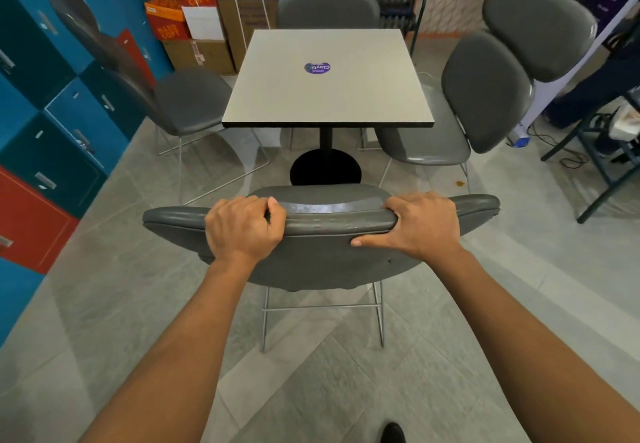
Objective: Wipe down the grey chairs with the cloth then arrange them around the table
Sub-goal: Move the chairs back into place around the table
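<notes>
grey chair at lower centre, backrest top gripped by my left hand and right hand, fingers curled over its padded, smooth, curved vinyl edge. risk: thin wire legs catching the tiled floor or striking the table pedestal if pushed crooked. cloth not visible.

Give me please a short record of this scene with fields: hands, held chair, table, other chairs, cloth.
hands: left hand and right hand both grip the backrest top
held chair: grey chair, on the near side of the table, facing it
table: square table, a round sticker on top
other chairs: left chair, far chair, right chair
cloth: not visible
</notes>
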